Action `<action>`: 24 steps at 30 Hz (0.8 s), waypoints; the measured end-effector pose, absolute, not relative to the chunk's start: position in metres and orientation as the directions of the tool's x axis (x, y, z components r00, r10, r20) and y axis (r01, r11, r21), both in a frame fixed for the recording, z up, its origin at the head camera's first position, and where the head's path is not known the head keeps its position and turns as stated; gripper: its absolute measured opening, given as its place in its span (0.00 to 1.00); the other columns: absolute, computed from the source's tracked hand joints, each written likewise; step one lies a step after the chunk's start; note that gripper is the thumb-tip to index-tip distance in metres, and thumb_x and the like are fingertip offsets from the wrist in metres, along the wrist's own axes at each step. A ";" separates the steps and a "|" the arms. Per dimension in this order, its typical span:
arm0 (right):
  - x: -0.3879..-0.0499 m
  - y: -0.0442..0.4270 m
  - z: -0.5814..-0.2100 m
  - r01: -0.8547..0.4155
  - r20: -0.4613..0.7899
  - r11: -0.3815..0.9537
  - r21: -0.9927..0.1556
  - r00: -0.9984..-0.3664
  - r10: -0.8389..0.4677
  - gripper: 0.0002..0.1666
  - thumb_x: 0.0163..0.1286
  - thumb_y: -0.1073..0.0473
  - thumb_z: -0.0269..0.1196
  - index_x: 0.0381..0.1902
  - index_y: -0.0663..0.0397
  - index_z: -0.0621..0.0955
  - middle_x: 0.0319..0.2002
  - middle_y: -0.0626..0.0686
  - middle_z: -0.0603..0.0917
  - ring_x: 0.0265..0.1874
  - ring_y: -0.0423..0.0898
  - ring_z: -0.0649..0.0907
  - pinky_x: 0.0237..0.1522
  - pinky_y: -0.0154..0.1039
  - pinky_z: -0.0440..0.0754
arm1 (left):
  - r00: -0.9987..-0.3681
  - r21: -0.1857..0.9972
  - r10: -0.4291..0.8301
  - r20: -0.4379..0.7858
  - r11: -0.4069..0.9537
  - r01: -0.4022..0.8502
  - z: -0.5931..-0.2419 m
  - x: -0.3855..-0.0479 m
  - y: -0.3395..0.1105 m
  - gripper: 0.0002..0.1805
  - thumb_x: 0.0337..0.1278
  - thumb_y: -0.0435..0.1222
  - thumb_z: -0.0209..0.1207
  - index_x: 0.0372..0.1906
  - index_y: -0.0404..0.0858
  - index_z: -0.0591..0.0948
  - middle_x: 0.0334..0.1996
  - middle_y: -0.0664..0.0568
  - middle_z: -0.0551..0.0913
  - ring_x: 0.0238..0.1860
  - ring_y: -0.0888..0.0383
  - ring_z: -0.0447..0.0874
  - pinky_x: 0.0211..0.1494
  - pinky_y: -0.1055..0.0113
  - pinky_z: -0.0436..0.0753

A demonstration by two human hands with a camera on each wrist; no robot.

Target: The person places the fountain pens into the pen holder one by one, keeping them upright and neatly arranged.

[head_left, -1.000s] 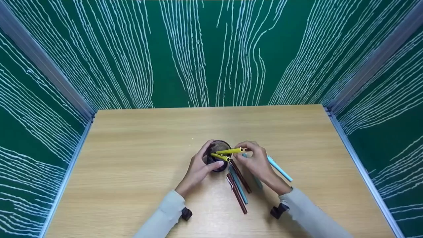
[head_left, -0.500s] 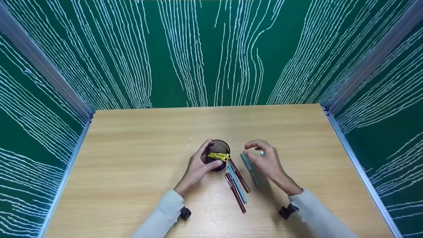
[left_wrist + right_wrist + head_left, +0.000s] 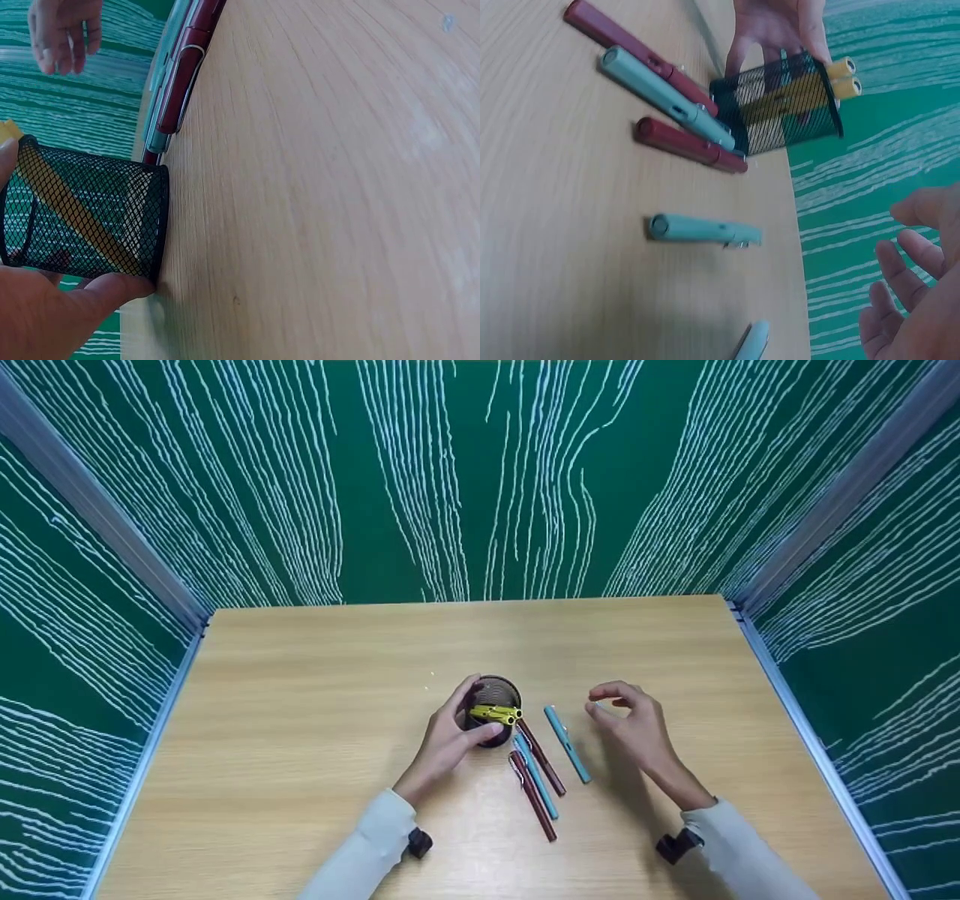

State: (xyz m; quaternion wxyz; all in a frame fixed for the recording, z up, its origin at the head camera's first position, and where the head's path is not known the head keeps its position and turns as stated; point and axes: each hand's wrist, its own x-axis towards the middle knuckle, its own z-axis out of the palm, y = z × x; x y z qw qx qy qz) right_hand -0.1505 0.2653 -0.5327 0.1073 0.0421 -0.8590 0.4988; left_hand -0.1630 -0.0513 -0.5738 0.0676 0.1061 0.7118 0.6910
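Note:
My left hand [image 3: 442,741] grips a black mesh pen cup [image 3: 496,688], which stands upright on the table. Two yellow pens [image 3: 495,715] lean inside it, their ends sticking out over the rim. To the right, my right hand [image 3: 637,731] hovers above the table with fingers loosely bent and nothing held. Between the hands lies a light-blue pen [image 3: 568,744]. Partly hidden beneath the right hand is another light-blue pen, whose end [image 3: 754,341] shows at the bottom of the right wrist view. In the left wrist view the cup's mesh [image 3: 90,210] reveals a yellow pen slanting down.
In front of the cup, two dark red pens [image 3: 534,799] lie side by side with a light-blue pen [image 3: 537,780] between them. The wooden table [image 3: 300,697] is bounded by green panels [image 3: 375,510] with white lines at the back and sides.
The right hand let a yellow pen drop into the cup beside the other one, then moved right, away from the cup. The left hand keeps its hold on the cup.

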 end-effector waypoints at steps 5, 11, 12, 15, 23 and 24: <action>-0.148 0.278 -0.538 -0.139 0.200 0.518 -0.844 -0.978 0.063 0.08 0.70 0.67 0.77 0.46 0.60 0.90 0.46 0.56 0.93 0.51 0.46 0.84 0.57 0.43 0.80 | -0.968 0.998 0.244 0.058 0.017 0.064 -0.574 -0.163 -0.051 0.50 0.62 0.35 0.77 0.86 0.43 0.66 0.77 0.39 0.77 0.76 0.38 0.76 0.81 0.42 0.71; -0.146 0.288 -0.547 -0.097 0.167 0.540 -0.836 -0.983 0.082 0.10 0.70 0.68 0.76 0.48 0.64 0.90 0.47 0.58 0.93 0.53 0.50 0.83 0.58 0.42 0.79 | -0.968 0.998 0.243 0.060 0.016 0.066 -0.574 -0.163 -0.051 0.50 0.61 0.35 0.78 0.87 0.44 0.66 0.77 0.38 0.76 0.76 0.36 0.76 0.81 0.41 0.70; -0.145 0.289 -0.549 -0.093 0.164 0.550 -0.830 -0.983 0.082 0.10 0.71 0.68 0.76 0.48 0.65 0.90 0.48 0.58 0.93 0.53 0.51 0.83 0.58 0.42 0.78 | -0.968 0.998 0.244 0.059 0.020 0.066 -0.574 -0.163 -0.051 0.51 0.61 0.35 0.78 0.87 0.44 0.66 0.77 0.38 0.76 0.76 0.36 0.76 0.81 0.42 0.70; -0.144 0.292 -0.555 -0.088 0.161 0.569 -0.817 -0.984 0.079 0.11 0.71 0.68 0.76 0.49 0.66 0.89 0.49 0.59 0.92 0.55 0.52 0.82 0.60 0.46 0.78 | -0.967 0.997 0.246 0.061 0.024 0.069 -0.573 -0.163 -0.051 0.51 0.62 0.36 0.78 0.87 0.44 0.66 0.78 0.39 0.75 0.76 0.36 0.76 0.81 0.43 0.70; -0.142 0.298 -0.571 -0.076 0.142 0.574 -0.815 -0.987 0.070 0.12 0.73 0.66 0.74 0.52 0.66 0.89 0.52 0.63 0.90 0.59 0.58 0.80 0.66 0.58 0.76 | -0.967 0.996 0.245 0.067 0.036 0.078 -0.572 -0.162 -0.051 0.51 0.61 0.37 0.78 0.87 0.45 0.66 0.78 0.39 0.76 0.76 0.36 0.75 0.81 0.42 0.70; -0.141 0.299 -0.573 -0.080 0.145 0.579 -0.811 -0.987 0.067 0.13 0.73 0.66 0.74 0.52 0.66 0.89 0.52 0.63 0.90 0.59 0.59 0.80 0.65 0.59 0.77 | -0.966 0.996 0.247 0.073 0.032 0.084 -0.572 -0.162 -0.051 0.51 0.61 0.37 0.78 0.87 0.44 0.66 0.78 0.39 0.76 0.76 0.36 0.75 0.81 0.42 0.70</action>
